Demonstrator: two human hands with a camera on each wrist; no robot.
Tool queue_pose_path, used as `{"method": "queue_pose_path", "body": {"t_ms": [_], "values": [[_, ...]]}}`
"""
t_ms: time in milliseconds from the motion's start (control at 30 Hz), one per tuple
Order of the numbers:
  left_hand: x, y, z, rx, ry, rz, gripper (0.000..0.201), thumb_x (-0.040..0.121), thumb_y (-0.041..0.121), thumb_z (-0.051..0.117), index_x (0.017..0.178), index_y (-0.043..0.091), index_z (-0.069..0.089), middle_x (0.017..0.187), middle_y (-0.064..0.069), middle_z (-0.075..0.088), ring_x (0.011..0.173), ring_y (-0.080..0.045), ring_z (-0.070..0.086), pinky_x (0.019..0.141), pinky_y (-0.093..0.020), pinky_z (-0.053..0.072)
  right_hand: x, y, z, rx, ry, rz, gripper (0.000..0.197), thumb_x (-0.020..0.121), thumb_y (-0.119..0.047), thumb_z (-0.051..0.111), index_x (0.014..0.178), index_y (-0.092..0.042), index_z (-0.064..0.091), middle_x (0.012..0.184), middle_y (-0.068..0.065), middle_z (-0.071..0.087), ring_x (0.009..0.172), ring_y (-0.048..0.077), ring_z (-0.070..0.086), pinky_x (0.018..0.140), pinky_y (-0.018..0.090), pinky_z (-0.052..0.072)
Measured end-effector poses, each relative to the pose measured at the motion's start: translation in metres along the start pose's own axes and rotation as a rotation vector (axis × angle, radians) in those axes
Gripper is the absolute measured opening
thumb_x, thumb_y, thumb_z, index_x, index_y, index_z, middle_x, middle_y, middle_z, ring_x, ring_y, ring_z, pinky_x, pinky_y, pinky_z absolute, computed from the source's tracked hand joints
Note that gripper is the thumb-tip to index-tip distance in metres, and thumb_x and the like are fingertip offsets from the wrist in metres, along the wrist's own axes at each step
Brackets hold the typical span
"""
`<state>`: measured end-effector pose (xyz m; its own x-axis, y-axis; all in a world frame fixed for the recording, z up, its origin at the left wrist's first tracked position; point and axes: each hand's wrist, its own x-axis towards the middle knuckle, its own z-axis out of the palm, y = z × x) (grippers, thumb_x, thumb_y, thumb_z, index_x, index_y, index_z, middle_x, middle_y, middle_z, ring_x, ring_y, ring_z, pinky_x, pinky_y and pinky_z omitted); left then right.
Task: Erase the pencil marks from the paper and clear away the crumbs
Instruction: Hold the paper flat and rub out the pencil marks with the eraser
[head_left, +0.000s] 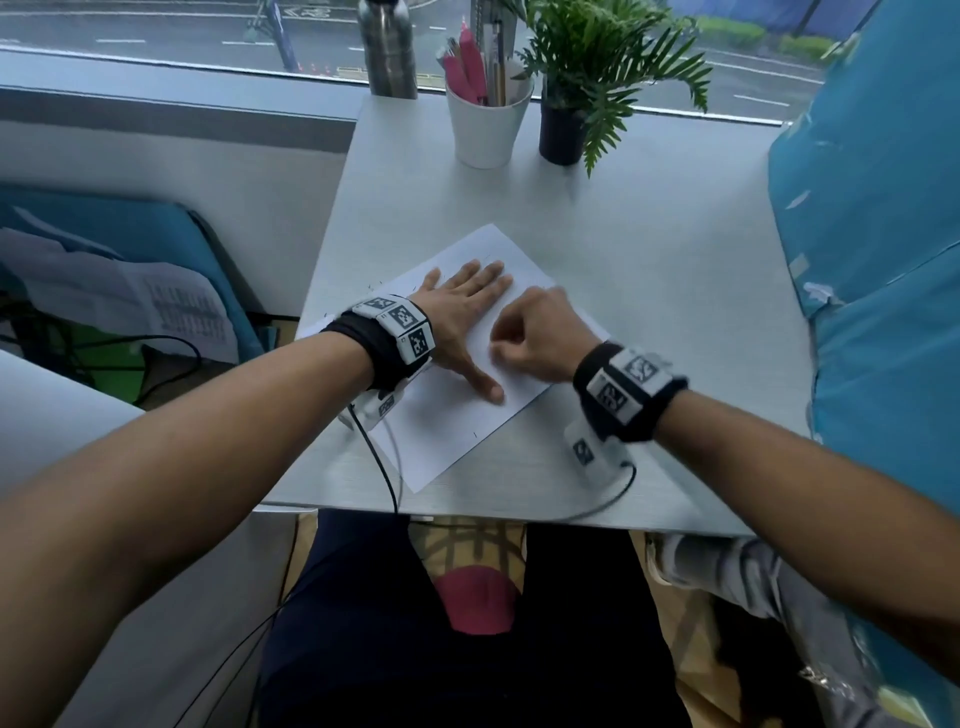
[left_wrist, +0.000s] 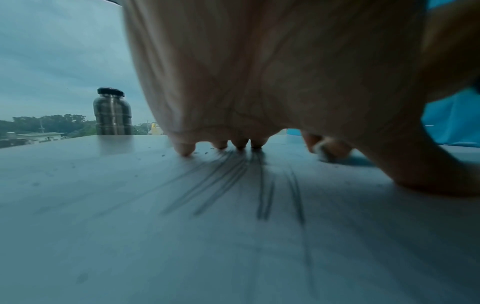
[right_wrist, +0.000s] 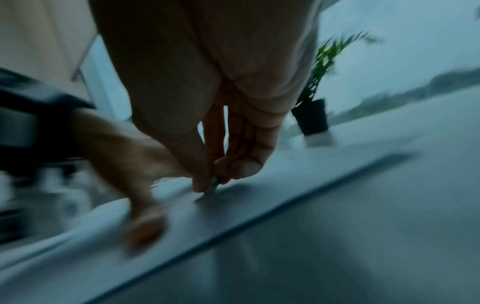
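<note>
A white sheet of paper lies askew on the grey table. My left hand lies flat on it with straight, spread fingers, pressing it down. Grey pencil strokes run under that palm, and dark crumbs lie by the fingertips. My right hand is curled just right of the left one, pinching a small eraser whose tip touches the paper. The eraser shows blurred in the left wrist view. The head view hides it inside the fist.
At the back of the table stand a white cup of pens, a potted plant and a steel bottle. A blue cushioned seat back borders the right side. Wrist cables trail off the near edge.
</note>
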<state>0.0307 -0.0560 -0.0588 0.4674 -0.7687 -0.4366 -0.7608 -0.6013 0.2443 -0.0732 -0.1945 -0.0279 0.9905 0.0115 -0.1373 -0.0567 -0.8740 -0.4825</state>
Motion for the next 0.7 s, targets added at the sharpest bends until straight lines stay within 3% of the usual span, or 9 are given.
{"method": "queue_pose_path", "body": {"t_ms": [67,200,333,433,500,567,700], "values": [[-0.001,0.001,0.001,0.0,0.0,0.001,0.16,0.036,0.095,0.065,0.155,0.028,-0.017,0.161,0.011,-0.025,0.148,-0.013,-0.025,0.119,-0.053,-0.011,0.004,0.002,-0.003,0.018,0.0,0.025,0.011,0.073,-0.021,0.071,0.076,-0.012,0.078,0.073,0.003,0.075,0.069,0.018,0.068,0.075,0.028,0.053],[0.0,0.002,-0.001,-0.01,-0.003,-0.008,0.16,0.036,0.095,0.066,0.155,0.028,-0.018,0.161,0.011,-0.026,0.147,-0.014,-0.025,0.119,-0.054,-0.011,0.027,0.016,-0.02,0.057,0.184,0.155,0.012,0.072,-0.021,0.071,0.076,-0.013,0.079,0.075,0.003,0.075,0.071,0.017,0.069,0.08,0.025,0.054],[-0.001,0.002,0.001,-0.012,-0.007,-0.015,0.16,0.035,0.095,0.065,0.154,0.029,-0.02,0.16,0.011,-0.028,0.147,-0.013,-0.027,0.119,-0.053,-0.013,0.008,-0.002,-0.004,0.029,0.032,0.046,0.011,0.073,-0.02,0.071,0.076,-0.012,0.079,0.074,0.003,0.075,0.071,0.016,0.068,0.077,0.022,0.051],[-0.002,0.005,-0.002,-0.015,-0.026,-0.019,0.158,0.039,0.092,0.068,0.154,0.029,-0.02,0.16,0.011,-0.028,0.146,-0.013,-0.027,0.118,-0.053,-0.014,0.027,0.016,-0.022,0.077,0.158,0.196,0.013,0.072,-0.022,0.073,0.079,-0.013,0.08,0.076,0.003,0.076,0.074,0.016,0.07,0.08,0.021,0.053],[-0.002,0.005,-0.003,-0.008,-0.033,-0.027,0.159,0.039,0.093,0.067,0.153,0.028,-0.022,0.159,0.011,-0.03,0.146,-0.013,-0.028,0.118,-0.053,-0.015,0.024,0.008,-0.014,0.058,0.153,0.163,0.012,0.072,-0.02,0.072,0.078,-0.012,0.079,0.076,0.004,0.075,0.073,0.018,0.07,0.081,0.026,0.055],[-0.002,0.005,-0.002,0.001,-0.03,-0.028,0.158,0.039,0.094,0.065,0.153,0.028,-0.024,0.159,0.011,-0.032,0.145,-0.013,-0.03,0.118,-0.053,-0.015,0.011,-0.004,-0.001,0.026,0.055,0.048,0.011,0.073,-0.02,0.072,0.076,-0.012,0.079,0.074,0.003,0.075,0.072,0.016,0.069,0.08,0.028,0.055],[-0.002,0.006,-0.001,-0.005,-0.021,-0.029,0.157,0.041,0.092,0.067,0.153,0.028,-0.022,0.16,0.01,-0.03,0.146,-0.014,-0.028,0.118,-0.054,-0.015,0.026,0.016,-0.018,0.078,0.171,0.185,0.012,0.072,-0.022,0.073,0.078,-0.014,0.08,0.075,0.003,0.075,0.067,0.01,0.066,0.075,0.017,0.051]]}}
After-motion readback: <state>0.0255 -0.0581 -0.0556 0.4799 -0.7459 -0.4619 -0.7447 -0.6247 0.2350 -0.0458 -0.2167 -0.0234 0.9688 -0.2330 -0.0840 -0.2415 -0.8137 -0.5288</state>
